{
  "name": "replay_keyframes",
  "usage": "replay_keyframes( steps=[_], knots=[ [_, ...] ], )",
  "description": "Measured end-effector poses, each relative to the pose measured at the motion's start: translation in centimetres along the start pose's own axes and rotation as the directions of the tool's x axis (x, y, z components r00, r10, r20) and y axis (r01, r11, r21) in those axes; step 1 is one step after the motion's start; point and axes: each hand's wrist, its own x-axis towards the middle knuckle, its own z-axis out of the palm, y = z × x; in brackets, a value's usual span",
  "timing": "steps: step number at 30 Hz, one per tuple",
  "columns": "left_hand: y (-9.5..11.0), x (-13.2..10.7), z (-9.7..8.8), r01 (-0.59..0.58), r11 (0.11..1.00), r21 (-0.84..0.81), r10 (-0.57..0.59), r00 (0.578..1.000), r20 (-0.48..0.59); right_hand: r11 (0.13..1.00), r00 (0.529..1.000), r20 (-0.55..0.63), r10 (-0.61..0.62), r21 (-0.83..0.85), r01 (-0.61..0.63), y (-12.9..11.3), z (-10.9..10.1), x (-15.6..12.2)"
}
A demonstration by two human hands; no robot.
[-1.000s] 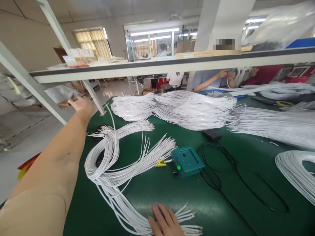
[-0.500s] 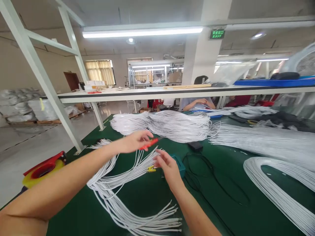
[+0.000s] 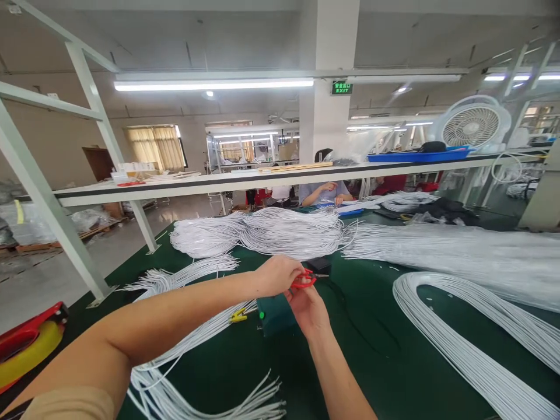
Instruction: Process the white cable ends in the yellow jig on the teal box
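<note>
My left hand (image 3: pixel 280 274) grips red-handled scissors (image 3: pixel 306 280) from above, their metal tip pointing right. Under it, my right hand (image 3: pixel 310 312) is turned palm up, with its fingers closed at the same handles; part of its grip is hidden. A dark teal box (image 3: pixel 277 315) with a green light lies just below the hands, partly covered. Left of it, a yellow clip (image 3: pixel 238 315) sits at the ends of a white cable bundle (image 3: pixel 205 326). More white cable ends (image 3: pixel 258 396) fan out at the lower middle of the table.
Big coils of white cable (image 3: pixel 293 233) lie behind my hands. A bent cable bundle (image 3: pixel 420 291) and plastic-wrapped cables (image 3: pixel 459 251) lie right. A tape dispenser (image 3: pixel 35 344) is at left. A shelf (image 3: pixel 210 181) crosses above; a co-worker (image 3: pixel 326 189) sits beyond.
My left hand has brought the scissors right and down, to my right hand. Both hands now meet at the handles, where they were apart before. The view has turned right.
</note>
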Motion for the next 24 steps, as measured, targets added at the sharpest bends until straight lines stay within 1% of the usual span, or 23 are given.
replay_keyframes(
  steps=[2,3,4,5,6,7,8,9,10,12,14,15,16,18,22,24],
  knots=[
    [-0.1,1.3,0.0,-0.072,0.997,0.038,0.072,0.997,0.02,0.999,0.999,-0.036,-0.033,-0.002,0.033,-0.9,-0.5,0.8],
    [-0.4,2.1,-0.6,-0.088,0.995,0.052,0.087,0.996,0.02,0.998,0.997,-0.054,-0.054,-0.014,0.053,-1.2,-0.8,1.2],
    [-0.9,3.0,-1.5,-0.083,0.994,0.068,0.083,0.997,0.004,0.997,0.995,-0.074,-0.074,-0.026,0.072,-1.4,-1.1,1.5],
    [-1.7,4.0,-2.8,-0.041,0.996,0.083,0.045,0.998,-0.045,0.996,0.991,-0.097,-0.089,-0.034,0.087,-1.4,-1.5,1.7],
    [-2.7,5.1,-4.5,0.02,0.992,0.126,-0.003,0.991,-0.132,0.995,0.989,-0.117,-0.093,-0.042,0.089,-1.3,-2.1,1.7],
    [-4.0,6.3,-6.4,0.071,0.98,0.187,-0.027,0.973,-0.229,0.996,0.988,-0.128,-0.082,-0.054,0.076,-0.9,-2.7,1.7],
    [-5.4,7.5,-8.6,0.141,0.958,0.25,-0.049,0.938,-0.344,0.996,0.989,-0.13,-0.064,-0.07,0.056,-0.4,-3.4,1.6],
    [-6.9,8.7,-10.7,0.235,0.925,0.298,-0.083,0.891,-0.447,0.996,0.992,-0.123,-0.041,-0.089,0.03,0.2,-4.1,1.3],
    [-8.5,9.9,-12.8,0.314,0.893,0.323,-0.11,0.846,-0.521,0.993,0.993,-0.114,-0.019,-0.114,0.006,0.8,-4.7,1.0],
    [-11.5,12.0,-16.3,0.448,0.847,0.285,-0.21,0.775,-0.596,0.987,0.994,-0.108,0.021,-0.156,-0.038,2.1,-5.7,0.4],
    [-14.0,13.6,-18.5,0.523,0.828,0.201,-0.317,0.734,-0.601,0.976,0.993,-0.098,0.067,-0.199,-0.086,2.9,-5.9,-0.2],
    [-15.0,14.4,-19.1,0.531,0.827,0.184,-0.338,0.731,-0.593,0.968,0.992,-0.087,0.093,-0.224,-0.11,3.1,-5.8,-0.4],
    [-15.8,15.1,-19.5,0.529,0.831,0.174,-0.349,0.737,-0.578,0.958,0.991,-0.074,0.114,-0.255,-0.13,3.2,-5.7,-0.6],
    [-17.0,16.6,-19.7,0.506,0.847,0.164,-0.35,0.763,-0.544,0.939,0.989,-0.051,0.141,-0.31,-0.15,3.2,-5.1,-0.9],
    [-18.3,19.6,-19.4,0.462,0.872,0.161,-0.34,0.809,-0.479,0.918,0.986,-0.035,0.166,-0.36,-0.167,3.2,-4.4,-1.3],
    [-18.6,20.6,-19.4,0.429,0.886,0.175,-0.295,0.814,-0.501,0.916,0.982,-0.032,0.184,-0.357,-0.183,3.2,-4.3,-1.5]
  ],
)
